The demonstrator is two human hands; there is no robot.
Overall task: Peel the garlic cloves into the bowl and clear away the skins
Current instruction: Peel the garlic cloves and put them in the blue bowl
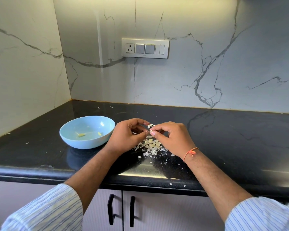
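Head view: both hands meet mid-counter over a black polished stone countertop (pixel 223 134). Left hand (pixel 127 137) has fingers curled, thumb and fingertips pinching a small whitish garlic clove (pixel 150 126) from its 9 o'clock side. Right hand (pixel 171 135) has fingers curled too, thumb and forefinger pinching the same clove from 3 o'clock; a papery bit sticks up between the two hands. Thin orange thread bracelet (pixel 190 153) on the right wrist. Both forearms come out of white blue-striped shirt sleeves (pixel 45 212).

Loose pile of pale papery garlic skins (pixel 151 146) lies on the counter directly under the hands, at 6 o'clock of the clove, with small flakes scattered nearer the counter edge.

Round light-blue bowl (pixel 87 130) sits at 9 o'clock of the left hand, just beside it, holding two small yellowish peeled pieces (pixel 81 135).

White switch-and-socket wall panel (pixel 145 48) at 12 o'clock on the marble-veined backsplash. Two black cabinet handles (pixel 121 209) at 6 o'clock below the counter.
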